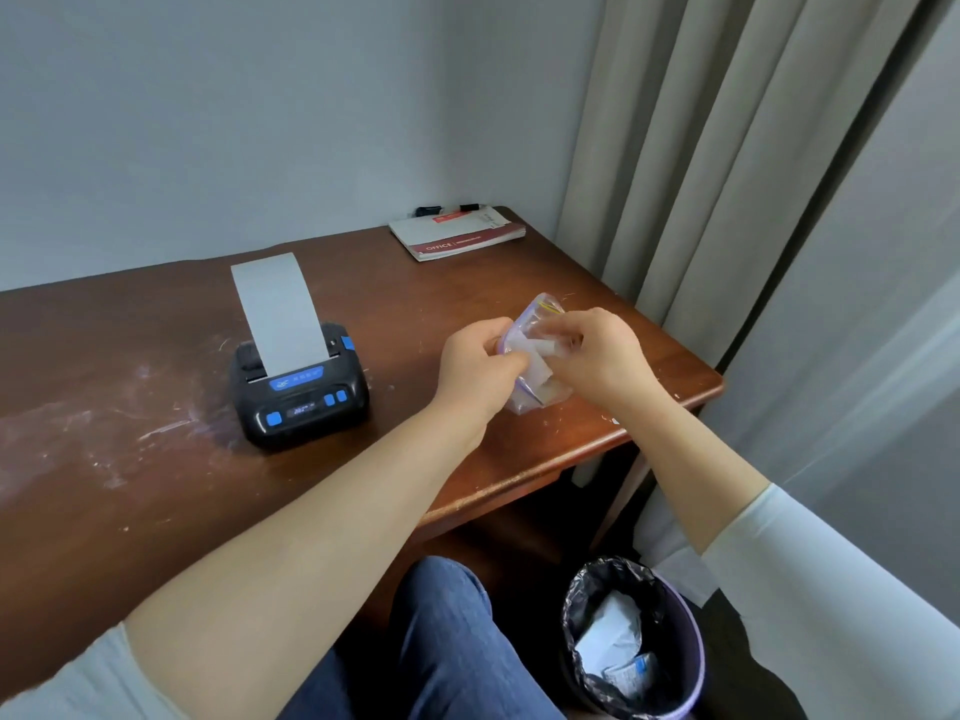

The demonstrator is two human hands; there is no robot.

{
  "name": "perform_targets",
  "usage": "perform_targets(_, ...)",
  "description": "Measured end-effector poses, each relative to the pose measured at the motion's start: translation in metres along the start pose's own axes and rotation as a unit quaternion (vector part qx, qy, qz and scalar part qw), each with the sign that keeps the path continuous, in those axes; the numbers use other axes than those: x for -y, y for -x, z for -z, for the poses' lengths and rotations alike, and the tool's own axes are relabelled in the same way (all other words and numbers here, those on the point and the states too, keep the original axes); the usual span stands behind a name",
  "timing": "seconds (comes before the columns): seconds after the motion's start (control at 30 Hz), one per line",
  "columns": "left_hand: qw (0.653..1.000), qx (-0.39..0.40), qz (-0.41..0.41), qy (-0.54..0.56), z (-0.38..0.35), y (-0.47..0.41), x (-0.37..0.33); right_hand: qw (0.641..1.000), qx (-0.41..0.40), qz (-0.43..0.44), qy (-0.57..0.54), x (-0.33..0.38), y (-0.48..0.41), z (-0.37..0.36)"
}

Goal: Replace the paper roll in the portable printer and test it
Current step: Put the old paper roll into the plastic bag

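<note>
Both hands, left hand (480, 363) and right hand (597, 356), pinch a plastic bag (535, 350) beside the printer (298, 392), fingers closed on it

The printer (298, 389) is black with blue buttons; its paper strip (278, 314) is plain white; the table (130, 407) is reddish-brown, streaked with pale scuffs; the booklet (457, 233) is white and maroon; the bin (636, 641) is lilac, lined black.

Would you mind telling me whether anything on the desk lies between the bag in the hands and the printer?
Nothing visible does. The desk is bare between the clear zip bag, held by the left hand and right hand, and the printer. A paper strip already stands up out of the printer's slot.
</note>
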State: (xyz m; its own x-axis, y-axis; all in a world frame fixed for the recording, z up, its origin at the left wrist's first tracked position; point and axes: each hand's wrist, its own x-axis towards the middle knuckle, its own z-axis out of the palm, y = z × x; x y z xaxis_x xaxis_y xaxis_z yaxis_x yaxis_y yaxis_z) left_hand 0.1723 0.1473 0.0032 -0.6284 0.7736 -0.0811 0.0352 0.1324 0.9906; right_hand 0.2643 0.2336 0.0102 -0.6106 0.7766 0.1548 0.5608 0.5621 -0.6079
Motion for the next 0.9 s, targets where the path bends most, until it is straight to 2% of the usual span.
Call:
perform_targets(0.1,0.999,-0.033,0.009,-0.006,-0.010,-0.005,0.002,0.974,0.017,-0.034,-0.222,-0.006,0.014,0.016)
perform_targets(0.17,0.999,-0.046,0.016,-0.010,-0.020,-0.006,0.000,0.954,0.031,-0.051,-0.294,-0.010,0.025,0.025)
perform_targets(0.27,1.000,0.004,0.024,-0.015,-0.038,0.000,-0.007,0.967,0.046,-0.042,-0.246,-0.024,0.036,0.036)
perform_targets(0.37,0.985,0.140,0.077,0.070,-0.058,0.015,-0.014,0.975,0.029,-0.062,-0.209,-0.049,0.047,0.047)
perform_targets(0.43,0.969,0.218,0.089,0.075,-0.075,0.023,-0.013,0.968,-0.005,-0.072,-0.239,-0.073,0.057,0.054)
perform_targets(0.53,0.971,0.230,0.058,0.043,-0.101,0.035,-0.007,0.958,-0.079,-0.116,-0.250,-0.111,0.077,0.056)
perform_targets(0.63,0.975,0.215,0.056,-0.002,-0.122,0.043,0.007,0.936,-0.149,-0.221,-0.229,-0.161,0.097,0.048)
perform_targets(0.7,0.966,0.246,0.072,-0.024,-0.134,0.048,0.020,0.916,-0.172,-0.297,-0.208,-0.191,0.111,0.037)
perform_targets(0.8,0.948,0.282,0.096,-0.107,-0.149,0.051,0.049,0.900,-0.158,-0.368,-0.174,-0.227,0.128,0.011)
perform_targets(0.9,0.934,0.283,0.122,-0.183,-0.159,0.049,0.079,0.902,-0.103,-0.403,-0.112,-0.259,0.137,-0.026)
